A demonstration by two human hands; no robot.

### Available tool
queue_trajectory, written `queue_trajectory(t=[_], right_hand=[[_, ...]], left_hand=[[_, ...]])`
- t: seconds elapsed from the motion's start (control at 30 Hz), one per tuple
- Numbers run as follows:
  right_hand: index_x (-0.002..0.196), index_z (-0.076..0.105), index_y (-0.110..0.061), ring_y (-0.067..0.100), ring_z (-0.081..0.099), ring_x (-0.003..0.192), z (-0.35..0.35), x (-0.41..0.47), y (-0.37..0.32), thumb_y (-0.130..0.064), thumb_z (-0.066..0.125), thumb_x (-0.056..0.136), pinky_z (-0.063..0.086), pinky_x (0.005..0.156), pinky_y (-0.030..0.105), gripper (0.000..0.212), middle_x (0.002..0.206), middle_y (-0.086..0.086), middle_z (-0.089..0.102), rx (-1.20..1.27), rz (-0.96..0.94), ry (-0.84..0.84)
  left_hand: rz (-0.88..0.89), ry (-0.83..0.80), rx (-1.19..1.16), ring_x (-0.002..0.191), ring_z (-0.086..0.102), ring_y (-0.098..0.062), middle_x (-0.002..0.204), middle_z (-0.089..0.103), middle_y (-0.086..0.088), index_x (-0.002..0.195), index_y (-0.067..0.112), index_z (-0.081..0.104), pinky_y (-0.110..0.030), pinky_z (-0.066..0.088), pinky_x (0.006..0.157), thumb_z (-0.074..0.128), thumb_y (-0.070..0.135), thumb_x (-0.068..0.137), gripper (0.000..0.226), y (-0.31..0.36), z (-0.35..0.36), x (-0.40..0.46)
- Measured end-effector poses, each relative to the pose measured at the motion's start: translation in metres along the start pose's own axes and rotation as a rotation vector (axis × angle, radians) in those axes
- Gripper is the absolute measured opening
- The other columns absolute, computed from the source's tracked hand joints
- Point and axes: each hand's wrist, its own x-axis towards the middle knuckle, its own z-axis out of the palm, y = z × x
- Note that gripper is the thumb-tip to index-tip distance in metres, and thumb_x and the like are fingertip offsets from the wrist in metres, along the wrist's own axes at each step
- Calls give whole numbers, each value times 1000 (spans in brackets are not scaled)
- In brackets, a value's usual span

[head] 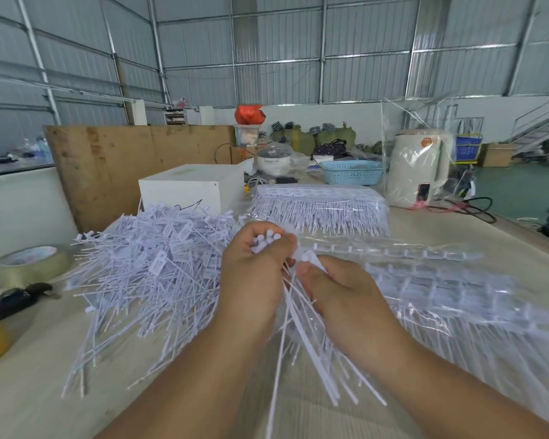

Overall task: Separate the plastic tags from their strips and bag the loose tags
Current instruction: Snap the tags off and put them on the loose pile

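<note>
Left hand [254,264] grips a bunch of thin white plastic tags [301,315]; right hand [333,286] pinches 1 tag, beside a loose heap [146,264].

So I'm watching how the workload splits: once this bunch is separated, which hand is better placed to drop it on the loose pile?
The left hand, probably. It already grips the bunch of tags and sits beside the loose pile. The right hand pinches a tag on the far side, nearer the bagged strips.

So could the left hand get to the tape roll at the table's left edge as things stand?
Probably yes, once freed: the left hand grips a bunch of tags, and the tape roll sits on that side beyond the loose tag pile, nothing covering it.
</note>
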Motion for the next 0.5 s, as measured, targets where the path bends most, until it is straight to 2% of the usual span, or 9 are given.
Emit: queue_trajectory(t=[0.1,0.17,0.23,0.3,0.37,0.43,0.5], right_hand=[[73,62,-16,4,47,48,3,-3,-2,-29,48,99,39,47,17,32,56,-8,56,-38,-25,90],[65,55,-17,4,38,40,-9,1,-2,-30,48,99,31,38,14,37,48,-9,45,38,-12,183],[58,45,-22,5,30,39,-25,6,-3,-31,52,98,26,37,16,41,48,-11,33,121,35,187],[58,46,-24,8,28,40,-35,9,-3,-31,58,94,24,40,19,38,51,-7,32,151,118,57],[55,47,-24,9,26,39,-41,10,-1,-28,64,89,18,43,22,38,52,-4,29,240,205,-126],[56,46,-22,11,23,38,-47,11,-1,-30,74,80,14,46,27,37,52,1,26,281,223,-270],[60,48,-16,12,26,37,-54,10,0,-33,80,74,17,46,24,39,48,3,29,225,199,-358]], left_hand=[[-68,102,-22,45,55,-12,55,61,0,71,17,61,-19,45,44,65,-5,82,25,2,-7,3],[-158,197,-98,43,52,-11,54,56,-1,74,14,55,-15,42,40,61,-4,85,22,7,-28,19],[-238,164,-170,45,46,-11,59,49,-1,75,15,50,-17,40,41,59,0,89,23,16,-47,32],[-206,27,34,42,50,-10,58,54,-1,77,15,57,-17,41,41,65,5,86,16,20,-52,32],[-80,-196,309,43,55,-8,58,62,2,80,17,67,-17,41,40,73,8,80,11,18,-46,22],[-52,-422,383,47,57,-6,62,63,7,80,23,71,-19,43,41,78,16,73,12,18,-37,12],[-87,-549,356,50,56,-4,64,63,10,80,28,73,-19,43,42,83,22,70,16,18,-32,6]])
